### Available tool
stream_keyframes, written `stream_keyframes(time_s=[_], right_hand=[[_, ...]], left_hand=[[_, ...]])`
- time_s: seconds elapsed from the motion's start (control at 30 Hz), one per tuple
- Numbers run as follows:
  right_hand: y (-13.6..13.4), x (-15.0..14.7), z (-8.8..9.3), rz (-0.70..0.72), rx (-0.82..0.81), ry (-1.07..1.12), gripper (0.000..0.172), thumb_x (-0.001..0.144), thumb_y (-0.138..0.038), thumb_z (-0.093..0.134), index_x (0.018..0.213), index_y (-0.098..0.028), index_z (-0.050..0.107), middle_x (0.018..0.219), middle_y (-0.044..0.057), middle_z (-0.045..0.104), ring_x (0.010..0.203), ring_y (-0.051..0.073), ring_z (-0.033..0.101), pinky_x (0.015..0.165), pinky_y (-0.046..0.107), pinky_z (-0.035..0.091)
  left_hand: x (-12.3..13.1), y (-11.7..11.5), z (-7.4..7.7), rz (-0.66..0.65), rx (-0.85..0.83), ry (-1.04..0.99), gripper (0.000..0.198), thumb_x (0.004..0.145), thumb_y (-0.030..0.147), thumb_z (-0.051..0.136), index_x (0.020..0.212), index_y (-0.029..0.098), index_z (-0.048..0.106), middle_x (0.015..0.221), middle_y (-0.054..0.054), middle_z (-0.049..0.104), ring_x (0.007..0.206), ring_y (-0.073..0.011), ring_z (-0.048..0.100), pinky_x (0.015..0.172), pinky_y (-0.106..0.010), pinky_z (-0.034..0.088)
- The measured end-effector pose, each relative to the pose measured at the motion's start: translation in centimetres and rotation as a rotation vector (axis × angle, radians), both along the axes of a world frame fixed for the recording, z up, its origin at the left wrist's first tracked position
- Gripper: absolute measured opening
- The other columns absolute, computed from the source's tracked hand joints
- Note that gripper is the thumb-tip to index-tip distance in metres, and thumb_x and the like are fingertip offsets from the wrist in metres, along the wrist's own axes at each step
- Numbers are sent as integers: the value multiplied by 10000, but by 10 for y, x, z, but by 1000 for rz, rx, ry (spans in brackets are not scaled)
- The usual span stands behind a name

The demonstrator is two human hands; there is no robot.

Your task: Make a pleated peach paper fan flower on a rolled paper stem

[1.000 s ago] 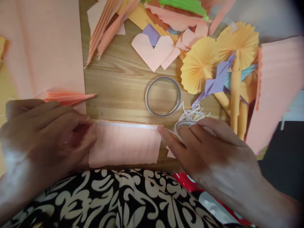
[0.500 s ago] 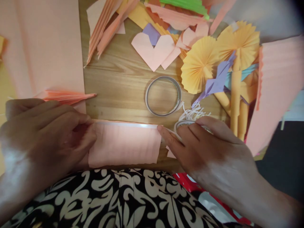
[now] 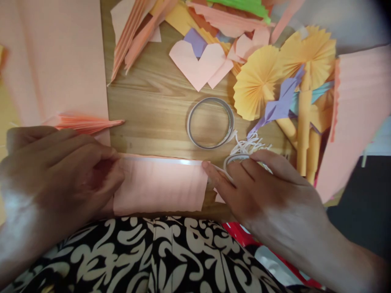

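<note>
A creased pink paper rectangle (image 3: 160, 189) lies at the near edge of the wooden table (image 3: 152, 106), with a shiny strip of tape (image 3: 161, 161) along its far edge. My left hand (image 3: 58, 175) is curled, fingertips pinching the paper's left end where the tape starts. My right hand (image 3: 259, 191) wraps a small roll of double-sided tape (image 3: 236, 159), its forefinger pressing the tape at the paper's right corner.
A larger tape ring (image 3: 210, 123) lies beyond the paper. Yellow pleated paper fans (image 3: 259, 81), a pink paper heart (image 3: 198, 65), purple folds (image 3: 279, 103) and rolled yellow tubes (image 3: 302, 134) crowd the far right. Large pink sheets (image 3: 55, 61) lie left. A folded pink fan (image 3: 88, 123) lies near my left hand.
</note>
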State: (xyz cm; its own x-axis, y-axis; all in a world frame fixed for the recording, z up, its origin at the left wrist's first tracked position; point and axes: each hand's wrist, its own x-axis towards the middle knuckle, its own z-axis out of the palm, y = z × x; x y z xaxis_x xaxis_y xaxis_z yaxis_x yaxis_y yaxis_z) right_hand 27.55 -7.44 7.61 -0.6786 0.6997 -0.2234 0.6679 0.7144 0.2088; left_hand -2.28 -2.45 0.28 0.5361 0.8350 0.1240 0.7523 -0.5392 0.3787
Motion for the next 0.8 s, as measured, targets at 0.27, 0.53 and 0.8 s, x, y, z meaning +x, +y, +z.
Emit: stream_keyframes(time_s=[0.27,0.53,0.8], right_hand=[[0,2,0,4,-59,30,512,966,-17,342,1050,-161,827,597,29,543,547,237,541,712,413,489],[1,6,-7,14,-32,59,503,959,-14,342,1017,-148,823,601,36,537,559,236,524,758,430,477],[-1,8,-6,11,-36,77,473,956,-19,360,1010,-138,815,597,29,508,558,249,527,734,428,453]], left_hand=[[10,2,8,-31,76,0,156,893,206,633,787,257,531,679,1,635,659,-243,606,744,-416,411],[12,1,13,32,-29,73,149,916,227,585,787,272,526,724,44,643,721,-210,613,800,-403,428],[14,2,10,25,26,67,175,914,216,578,752,274,543,698,20,652,699,-221,622,730,-427,435]])
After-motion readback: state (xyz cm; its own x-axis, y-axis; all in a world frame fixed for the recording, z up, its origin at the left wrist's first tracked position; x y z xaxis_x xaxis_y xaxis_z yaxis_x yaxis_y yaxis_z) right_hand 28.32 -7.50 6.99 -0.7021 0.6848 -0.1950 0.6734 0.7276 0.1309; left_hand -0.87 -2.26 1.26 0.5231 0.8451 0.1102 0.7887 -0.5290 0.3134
